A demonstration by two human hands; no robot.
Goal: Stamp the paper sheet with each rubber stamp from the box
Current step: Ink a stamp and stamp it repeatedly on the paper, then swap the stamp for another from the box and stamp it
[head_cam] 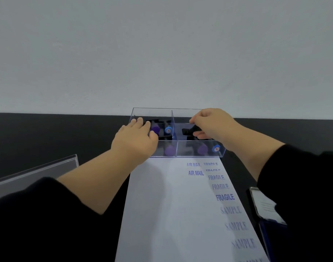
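Observation:
A clear plastic box (188,151) with a middle divider stands against the wall at the head of the paper sheet (171,205). My left hand (137,138) rests on the box's left front corner, fingers reaching into the left compartment beside a purple-topped stamp (155,128) and a blue-topped stamp (168,130). My right hand (211,125) reaches into the right compartment and grips a black rubber stamp (189,131). The sheet carries blue prints reading AIR MAIL, FRAGILE and SAMPLE down its right side.
A clear acrylic lid or stand (35,174) lies at the left on the black table (48,137). A phone-like device (265,205) sits at the right of the sheet. A white wall rises directly behind the box.

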